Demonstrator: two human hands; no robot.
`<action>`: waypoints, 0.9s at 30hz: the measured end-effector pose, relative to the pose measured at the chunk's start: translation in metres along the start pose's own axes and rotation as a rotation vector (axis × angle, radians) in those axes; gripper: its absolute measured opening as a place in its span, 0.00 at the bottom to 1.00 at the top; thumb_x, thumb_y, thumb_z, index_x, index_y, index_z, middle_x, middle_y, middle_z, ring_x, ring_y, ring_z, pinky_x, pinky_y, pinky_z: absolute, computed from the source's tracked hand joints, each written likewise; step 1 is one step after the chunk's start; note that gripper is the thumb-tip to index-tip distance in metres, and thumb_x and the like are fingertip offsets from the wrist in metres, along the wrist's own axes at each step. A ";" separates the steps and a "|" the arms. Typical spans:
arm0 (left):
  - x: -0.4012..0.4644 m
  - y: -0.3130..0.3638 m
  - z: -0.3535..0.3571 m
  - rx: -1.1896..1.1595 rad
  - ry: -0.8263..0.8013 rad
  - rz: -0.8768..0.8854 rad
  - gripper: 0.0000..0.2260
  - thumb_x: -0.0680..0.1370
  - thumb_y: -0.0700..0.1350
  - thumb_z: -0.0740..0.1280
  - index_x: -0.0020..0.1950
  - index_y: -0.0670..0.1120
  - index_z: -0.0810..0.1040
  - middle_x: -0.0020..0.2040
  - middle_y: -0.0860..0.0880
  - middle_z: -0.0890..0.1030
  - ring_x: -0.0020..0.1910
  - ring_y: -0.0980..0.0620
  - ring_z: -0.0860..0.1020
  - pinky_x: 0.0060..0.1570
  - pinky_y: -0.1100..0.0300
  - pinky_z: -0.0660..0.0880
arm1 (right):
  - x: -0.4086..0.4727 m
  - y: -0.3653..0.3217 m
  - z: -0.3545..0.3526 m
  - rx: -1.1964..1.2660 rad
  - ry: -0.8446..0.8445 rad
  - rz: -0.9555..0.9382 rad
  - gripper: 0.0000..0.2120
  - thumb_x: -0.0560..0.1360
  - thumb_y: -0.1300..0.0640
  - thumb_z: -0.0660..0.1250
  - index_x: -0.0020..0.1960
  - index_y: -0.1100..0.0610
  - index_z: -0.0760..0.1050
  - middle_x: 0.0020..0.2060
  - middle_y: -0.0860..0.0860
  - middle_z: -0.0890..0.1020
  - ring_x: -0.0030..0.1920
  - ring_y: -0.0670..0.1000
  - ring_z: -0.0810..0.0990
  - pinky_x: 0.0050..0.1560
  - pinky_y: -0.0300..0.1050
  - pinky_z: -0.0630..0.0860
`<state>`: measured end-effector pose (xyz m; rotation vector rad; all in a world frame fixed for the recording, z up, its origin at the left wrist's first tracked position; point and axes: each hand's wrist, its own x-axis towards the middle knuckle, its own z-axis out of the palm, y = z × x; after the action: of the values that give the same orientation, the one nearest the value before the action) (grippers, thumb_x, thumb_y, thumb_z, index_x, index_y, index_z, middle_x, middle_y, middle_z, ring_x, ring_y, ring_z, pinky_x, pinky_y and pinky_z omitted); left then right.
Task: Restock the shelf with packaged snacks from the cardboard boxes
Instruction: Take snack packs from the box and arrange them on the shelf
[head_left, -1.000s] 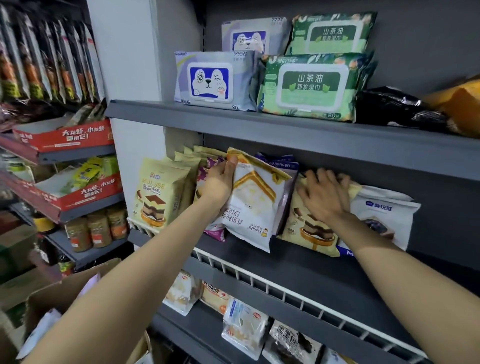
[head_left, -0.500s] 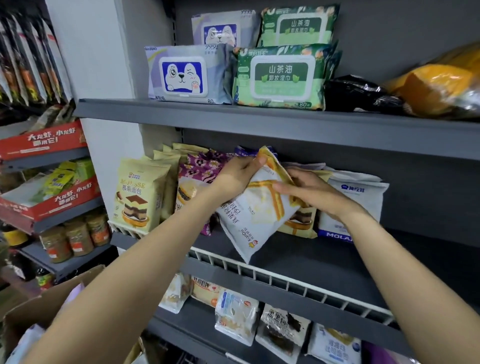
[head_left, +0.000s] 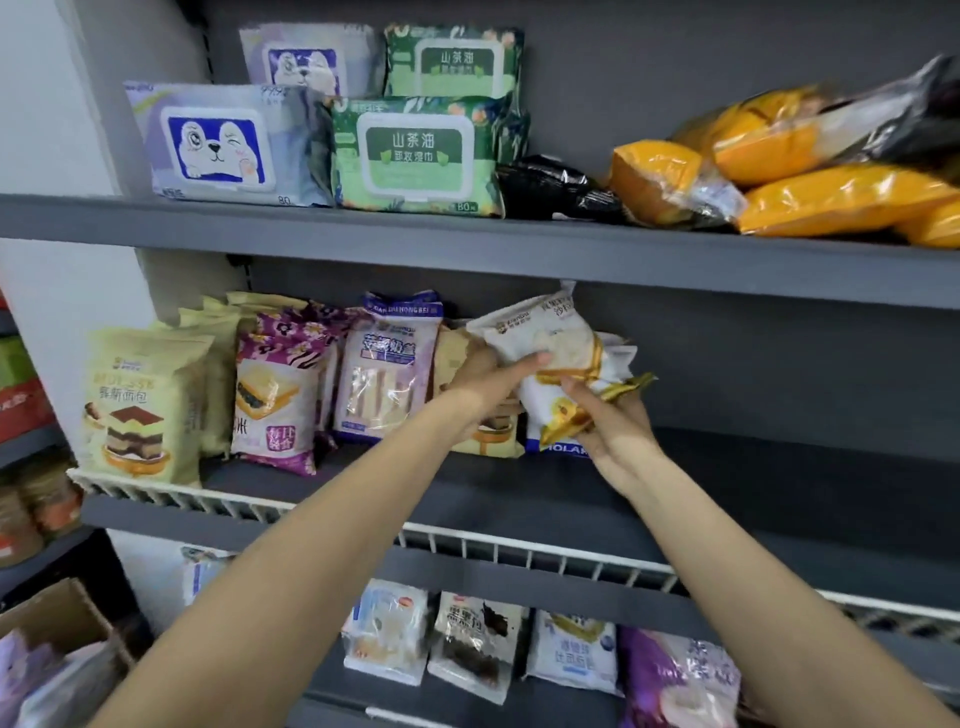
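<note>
A white and gold snack packet (head_left: 558, 358) is held tilted in front of the middle shelf (head_left: 467, 488). My left hand (head_left: 491, 382) grips its left side and my right hand (head_left: 610, 423) grips its lower end. Both hands hold it in the air, to the right of the standing row. That row has yellow cake packets (head_left: 140, 405), a purple flowered packet (head_left: 283, 395) and a pale lilac sandwich packet (head_left: 387, 374). Behind my hands stand a yellow packet (head_left: 488, 441) and a white packet with a blue base (head_left: 556, 447), mostly hidden. A cardboard box (head_left: 57, 618) sits at the bottom left.
A white wire rail (head_left: 545, 551) edges the middle shelf. The top shelf holds wet wipe packs (head_left: 218, 145), a black bag (head_left: 556, 189) and orange bags (head_left: 810, 171). More snack packets (head_left: 475, 644) stand on the lower shelf. Another rack with red trays is at the far left.
The white and gold packet has been lifted out from the row and carried to the right. My right hand left the yellow packet and took hold of the packet's lower end. The view shifted rightward.
</note>
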<state>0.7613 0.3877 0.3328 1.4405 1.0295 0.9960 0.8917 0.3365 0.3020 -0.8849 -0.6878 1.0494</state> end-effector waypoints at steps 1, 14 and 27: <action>0.001 0.000 0.006 -0.058 0.017 0.035 0.24 0.74 0.48 0.71 0.66 0.45 0.67 0.66 0.45 0.75 0.60 0.47 0.77 0.54 0.51 0.78 | -0.002 -0.002 -0.005 -0.070 0.007 -0.019 0.34 0.71 0.66 0.71 0.72 0.57 0.60 0.65 0.57 0.75 0.58 0.54 0.79 0.45 0.45 0.81; 0.025 -0.028 0.038 0.550 -0.037 0.250 0.32 0.75 0.44 0.70 0.75 0.42 0.58 0.70 0.44 0.70 0.69 0.45 0.69 0.62 0.58 0.67 | 0.014 -0.017 -0.038 -1.758 -0.021 -0.603 0.49 0.68 0.40 0.71 0.77 0.43 0.41 0.75 0.56 0.34 0.76 0.57 0.34 0.77 0.54 0.45; 0.015 -0.029 -0.003 0.911 0.211 0.239 0.16 0.78 0.41 0.62 0.65 0.49 0.70 0.60 0.46 0.78 0.57 0.44 0.77 0.56 0.49 0.76 | 0.021 0.010 -0.004 -1.784 -0.269 -0.503 0.43 0.73 0.53 0.69 0.77 0.50 0.44 0.76 0.53 0.44 0.76 0.56 0.45 0.76 0.51 0.51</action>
<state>0.7607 0.4048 0.3054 2.2663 1.6104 0.8873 0.8983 0.3572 0.2928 -1.8789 -2.0234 -0.1883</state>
